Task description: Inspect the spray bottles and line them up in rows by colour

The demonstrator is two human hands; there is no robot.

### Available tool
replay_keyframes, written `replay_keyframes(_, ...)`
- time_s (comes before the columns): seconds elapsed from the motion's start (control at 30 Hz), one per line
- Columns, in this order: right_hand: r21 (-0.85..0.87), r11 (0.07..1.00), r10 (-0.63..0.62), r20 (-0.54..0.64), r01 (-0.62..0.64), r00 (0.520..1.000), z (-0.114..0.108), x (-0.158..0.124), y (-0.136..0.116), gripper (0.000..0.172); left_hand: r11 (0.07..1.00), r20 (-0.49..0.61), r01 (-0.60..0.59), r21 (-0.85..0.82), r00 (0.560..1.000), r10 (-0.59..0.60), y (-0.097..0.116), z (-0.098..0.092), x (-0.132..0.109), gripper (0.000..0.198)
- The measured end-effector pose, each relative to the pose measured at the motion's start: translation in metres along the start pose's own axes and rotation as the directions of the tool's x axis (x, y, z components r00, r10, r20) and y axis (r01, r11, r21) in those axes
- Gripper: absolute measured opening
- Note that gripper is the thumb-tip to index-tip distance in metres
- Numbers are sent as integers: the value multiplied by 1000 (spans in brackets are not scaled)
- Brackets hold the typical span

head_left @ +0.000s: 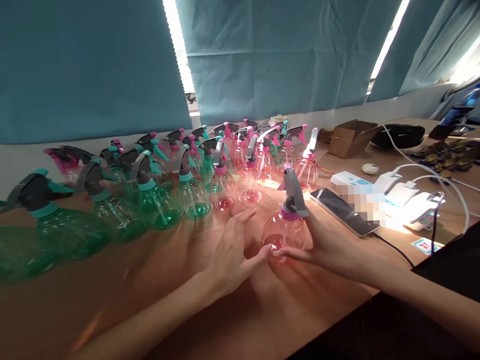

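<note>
Pink bottle (279, 228) wrapped in my right grip (328, 245).
The bottle is nearly upright there, my thumb across its front; my left grip (230, 254) is spread just left of it, thumb at its base, contact unclear. Green bottles (158, 208) stand on the bench (152, 272) beyond my left grip; a phone (334, 205) lies just beyond my right.

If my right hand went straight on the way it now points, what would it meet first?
Most likely the round, transparent pink plastic spray bottle with a grey head, just before your right hand; the two overlap in view, so they may already touch.
</note>
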State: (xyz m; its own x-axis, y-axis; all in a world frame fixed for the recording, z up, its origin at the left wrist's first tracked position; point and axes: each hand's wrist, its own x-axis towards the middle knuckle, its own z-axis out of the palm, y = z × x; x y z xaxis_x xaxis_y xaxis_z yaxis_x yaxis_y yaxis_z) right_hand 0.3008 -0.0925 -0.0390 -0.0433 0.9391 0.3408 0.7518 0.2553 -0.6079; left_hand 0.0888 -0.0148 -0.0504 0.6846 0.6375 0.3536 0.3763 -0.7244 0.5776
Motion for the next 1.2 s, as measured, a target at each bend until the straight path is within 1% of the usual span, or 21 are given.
replay_keyframes(0.07,-68,998,-4,-27,2,1000,-14,4,14,62,990,73,-26,136,997,16,-11,8,4,54)
replay_keyframes(0.1,-99,995,-17,-59,11,998,-20,7,21,60,979,114,-39,199,993,16,-15,12,7,54)
replay_keyframes(0.17,-164,986,-39,-109,21,993,-30,15,33,56,969,160,-55,241,987,16,-19,20,14,48)
replay_keyframes(0.23,-215,977,-34,-131,5,991,-36,24,41,53,963,187,-71,258,982,22,-21,26,21,41)
replay_keyframes(0.33,-229,973,-25,-150,-10,988,-40,38,47,54,956,208,-83,282,978,24,-20,34,31,38)
replay_keyframes(0.43,-222,975,-20,-159,-16,987,-39,52,48,52,951,219,-83,297,976,17,-20,39,38,39)
replay_keyframes(0.53,-233,971,13,-168,-52,986,-36,68,51,49,950,235,-82,302,972,10,-20,41,41,40)
replay_keyframes(0.7,-288,943,113,-190,-166,975,-25,92,66,58,945,254,-83,315,967,0,-19,40,41,41)
replay_keyframes(0.77,-324,930,112,-197,-173,974,-21,100,72,57,942,260,-89,322,966,2,-19,39,41,40)
replay_keyframes(0.87,-355,921,83,-226,-161,971,-15,109,76,55,939,267,-96,330,964,4,-18,38,41,39)
replay_keyframes(1.03,-389,894,145,-220,-224,965,-12,120,75,58,941,283,-92,326,959,-5,-17,37,42,40)
replay_keyframes(1.2,-416,879,148,-226,-233,963,-11,127,74,60,938,281,-96,334,960,-2,-17,37,42,40)
